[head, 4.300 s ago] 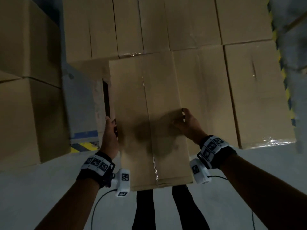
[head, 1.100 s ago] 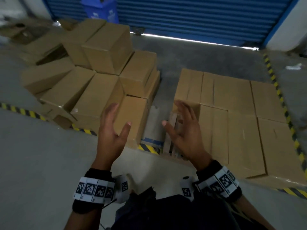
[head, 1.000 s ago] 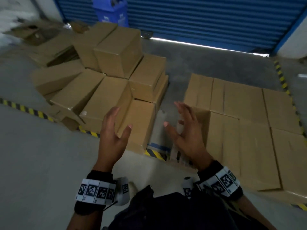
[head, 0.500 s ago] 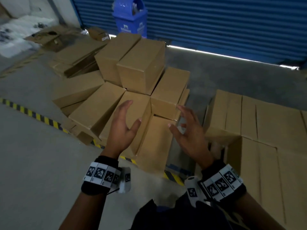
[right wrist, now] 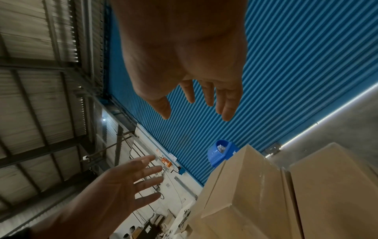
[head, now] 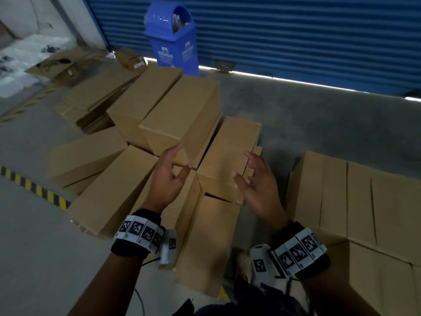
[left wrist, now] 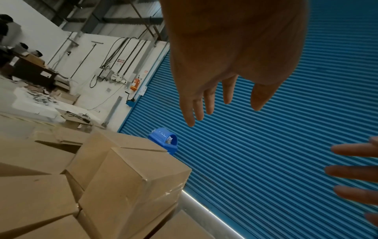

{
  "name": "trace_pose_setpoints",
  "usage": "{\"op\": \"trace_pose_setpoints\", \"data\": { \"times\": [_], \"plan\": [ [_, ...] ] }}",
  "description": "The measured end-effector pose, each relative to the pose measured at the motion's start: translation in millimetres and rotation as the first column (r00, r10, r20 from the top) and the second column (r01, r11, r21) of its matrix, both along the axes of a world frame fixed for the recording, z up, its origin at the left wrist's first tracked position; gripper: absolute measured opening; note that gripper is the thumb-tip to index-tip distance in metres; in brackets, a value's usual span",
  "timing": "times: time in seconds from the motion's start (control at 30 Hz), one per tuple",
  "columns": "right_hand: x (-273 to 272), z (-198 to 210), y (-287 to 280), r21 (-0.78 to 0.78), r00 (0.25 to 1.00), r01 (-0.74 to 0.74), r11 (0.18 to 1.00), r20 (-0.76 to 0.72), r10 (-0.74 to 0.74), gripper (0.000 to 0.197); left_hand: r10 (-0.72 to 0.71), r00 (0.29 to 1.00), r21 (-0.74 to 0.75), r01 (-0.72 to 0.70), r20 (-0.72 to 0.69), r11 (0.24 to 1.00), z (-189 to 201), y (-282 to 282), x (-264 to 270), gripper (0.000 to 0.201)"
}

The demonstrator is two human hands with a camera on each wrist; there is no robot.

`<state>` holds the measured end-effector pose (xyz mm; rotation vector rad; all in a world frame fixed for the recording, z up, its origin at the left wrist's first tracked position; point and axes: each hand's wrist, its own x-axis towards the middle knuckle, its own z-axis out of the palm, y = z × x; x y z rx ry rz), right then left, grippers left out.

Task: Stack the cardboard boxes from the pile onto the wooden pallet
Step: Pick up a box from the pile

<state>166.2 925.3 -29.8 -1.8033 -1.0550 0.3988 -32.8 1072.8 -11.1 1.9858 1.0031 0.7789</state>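
Nearest, two forearms with marker wristbands. Left hand and right hand raised side by side, palms facing each other, fingers spread and nearly straight, holding nothing and touching nothing. Directly beneath and beyond them, the pile of cardboard boxes on the grey floor, lying at mixed angles, some leaning on others; one long box reaching toward the camera between the wrists. To the right, stacked boxes in a flat, tidy layer; pallet under them not visible. At left, yellow-black floor tape. Farther back, flattened cardboard, then blue bin against blue roller shutter.
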Motion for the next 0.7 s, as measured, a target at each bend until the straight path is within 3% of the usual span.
{"op": "trace_pose_setpoints", "data": {
  "times": [0.2,0.33,0.5,0.7],
  "plan": [
    [55.9,4.3,59.9,-0.043,0.999,0.002,0.999,-0.044,-0.004,0.058,0.055,0.998,-0.045,-0.056,-0.015,0.997,-8.9,62.1,47.9,0.053],
    [71.3,-6.0,79.9,-0.069,0.999,0.021,0.997,-0.024,-0.023,0.044,0.095,0.995,-0.097,-0.099,-0.043,0.990,-33.8,101.8,60.8,0.048],
    [93.1,-44.9,93.9,-0.095,0.998,0.064,0.993,-0.012,-0.066,0.032,0.068,0.995,-0.205,-0.080,-0.069,0.975,-71.6,146.6,90.0,0.042],
    [147.2,-96.1,140.7,-0.266,0.989,0.109,0.958,-0.068,-0.131,0.029,0.070,0.990,-0.361,-0.112,-0.126,0.926,-109.7,198.2,142.7,0.037]
  ]
}}
